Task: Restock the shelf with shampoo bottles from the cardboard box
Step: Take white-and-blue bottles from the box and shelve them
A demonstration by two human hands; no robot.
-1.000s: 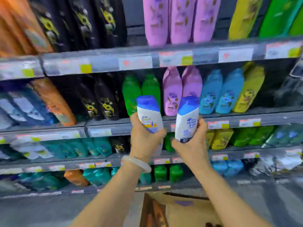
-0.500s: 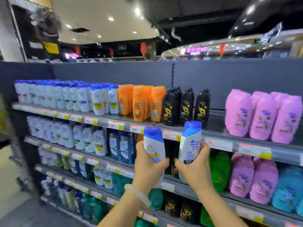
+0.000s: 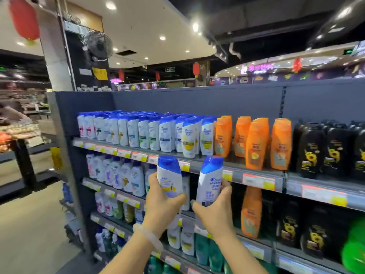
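Observation:
My left hand (image 3: 161, 204) grips a white shampoo bottle with a blue cap (image 3: 170, 177), held upright. My right hand (image 3: 214, 211) grips a second white bottle with a blue cap (image 3: 210, 180), tilted slightly right. Both bottles are raised in front of the top shelf's edge (image 3: 207, 167), just below a row of matching white and blue bottles (image 3: 150, 131). The cardboard box is out of view.
Orange bottles (image 3: 254, 141) and black bottles (image 3: 324, 151) stand to the right on the top shelf. Lower shelves (image 3: 126, 198) hold more bottles. The shelf unit's end panel (image 3: 65, 155) is on the left, with an open aisle floor (image 3: 29, 224) beyond.
The view has swung up and left, from the lower shelves and the box to the top shelf. Both hands still hold the two bottles, now raised near the top shelf's edge.

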